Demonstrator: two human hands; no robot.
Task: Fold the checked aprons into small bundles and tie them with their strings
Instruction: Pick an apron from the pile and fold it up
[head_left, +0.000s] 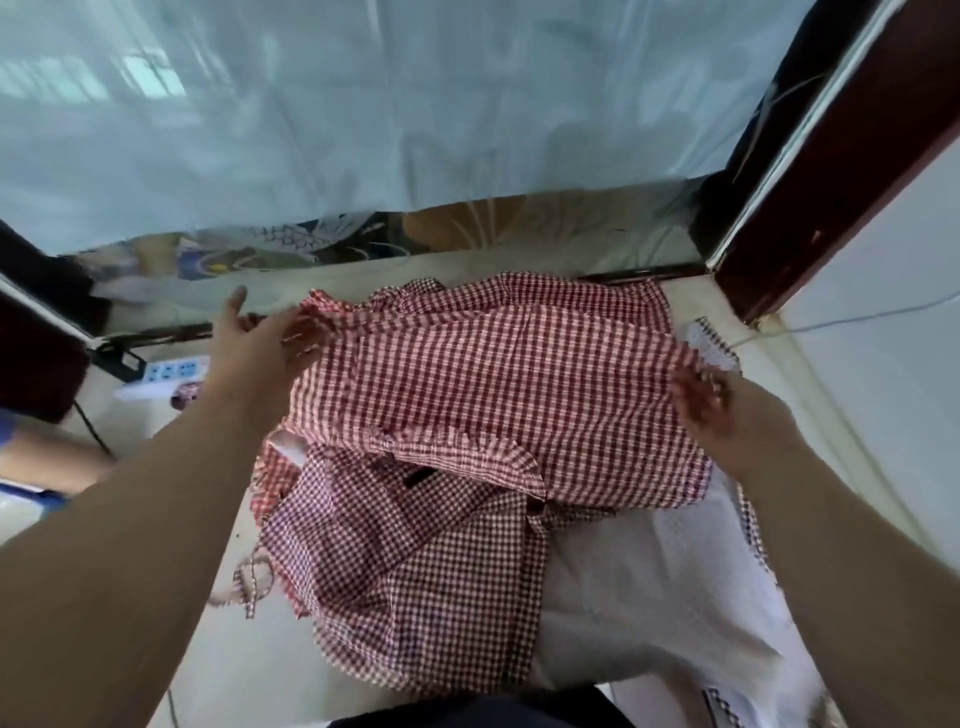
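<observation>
The left hand and right hand are pinching the red apron by its sides; bare floor is showing left.

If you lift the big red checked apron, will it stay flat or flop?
Probably flop: the red checked apron already wrinkles and drapes where the right hand pinches its edge. It is likely light, since it looks like thin cloth bunched in soft folds.
</observation>
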